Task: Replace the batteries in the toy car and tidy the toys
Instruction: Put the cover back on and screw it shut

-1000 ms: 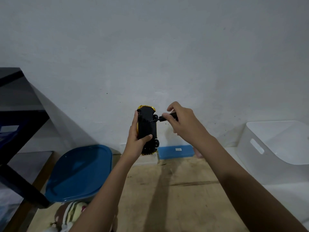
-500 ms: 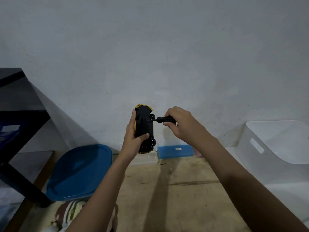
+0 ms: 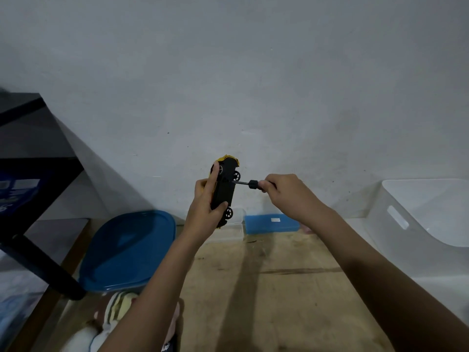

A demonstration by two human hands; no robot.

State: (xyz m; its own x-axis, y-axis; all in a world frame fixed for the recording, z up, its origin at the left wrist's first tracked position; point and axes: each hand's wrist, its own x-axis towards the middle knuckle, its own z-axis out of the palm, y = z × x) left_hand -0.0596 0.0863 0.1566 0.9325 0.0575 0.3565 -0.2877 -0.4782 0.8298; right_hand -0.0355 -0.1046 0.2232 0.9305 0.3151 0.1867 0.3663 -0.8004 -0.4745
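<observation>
Head view: L hand (image 3: 204, 212) wrapped round toy car (image 3: 224, 189), held up off the floor w/ black underside facing right. R hand (image 3: 289, 196) pinching screwdriver (image 3: 250, 184), tip set on the chassis, prob. the battery-cover screw. Advice: keep shaft square to the cover, press in while turning, brace car w/ thumb so it can't twist; mind the screw dropping. Below: scuffed wooden floor (image 3: 266, 288), plain white wall (image 3: 253, 85). Blue lid (image 3: 129, 247) left, white bin (image 3: 418, 217) right, blue box (image 3: 270, 223) by the wall.
</observation>
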